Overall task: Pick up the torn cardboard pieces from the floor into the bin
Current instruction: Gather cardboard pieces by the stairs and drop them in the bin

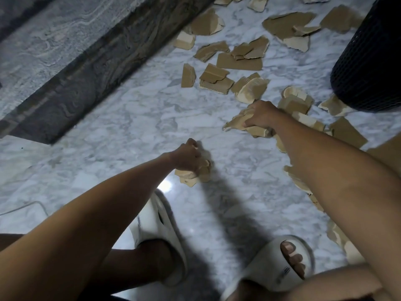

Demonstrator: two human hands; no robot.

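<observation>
Marble floor [121, 131] carries torn cardboard pieces [238, 61] scattered beside a dark mesh bin [368, 61] at upper right. Left hand [187, 158] has its fingers curled round a few scraps [195, 174]; right hand [262, 115] grips a bunch [236, 123] low over the floor, near white slippers [152, 227]

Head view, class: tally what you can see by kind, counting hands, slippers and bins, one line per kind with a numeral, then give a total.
Hands: 2, the left hand and the right hand, each gripping torn cardboard pieces
White slippers: 2, one and another
Black mesh bins: 1
Total: 5
</observation>
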